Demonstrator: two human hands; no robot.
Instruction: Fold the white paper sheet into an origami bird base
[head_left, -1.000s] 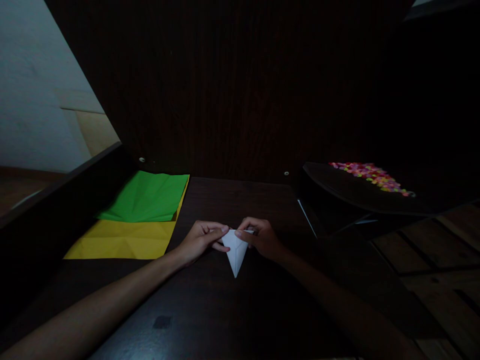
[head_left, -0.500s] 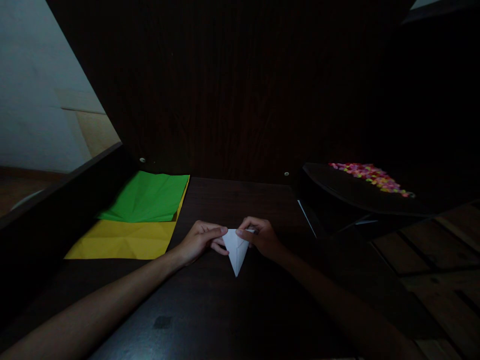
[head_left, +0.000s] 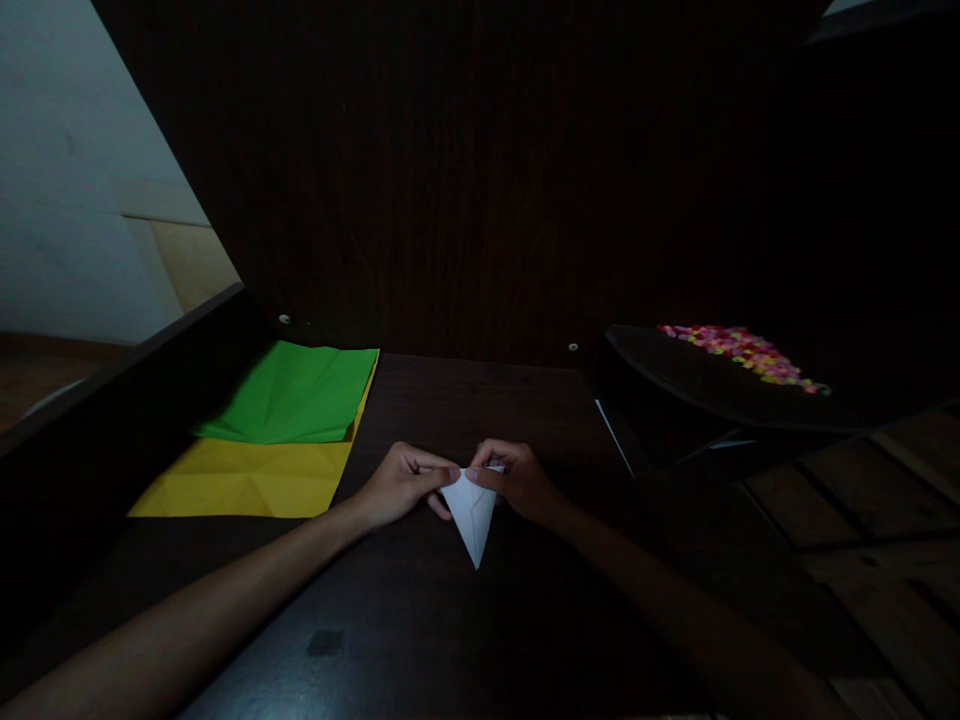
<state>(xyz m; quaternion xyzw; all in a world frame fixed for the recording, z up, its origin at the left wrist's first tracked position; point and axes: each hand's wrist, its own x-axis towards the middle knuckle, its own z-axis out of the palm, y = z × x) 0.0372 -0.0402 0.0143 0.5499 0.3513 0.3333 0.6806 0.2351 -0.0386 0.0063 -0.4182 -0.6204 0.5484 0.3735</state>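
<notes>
White folded-paper wedge (head_left: 472, 522) in head view: between your hands, over dark brown wooden tabletop (head_left: 405, 640); can't tell whether it touches wood. Long axis runs near–far, sharp tip toward you, slightly right; broad edge far, at your fingers. Left hand (head_left: 403, 484): fingers clamped on far left corner. Right hand (head_left: 523, 482): fingers clamped on far right part. Neither hand nearer; both touching. Farther left, well apart: creased green paper sheet (head_left: 304, 395) lying over creased yellow paper sheet (head_left: 255, 482).
</notes>
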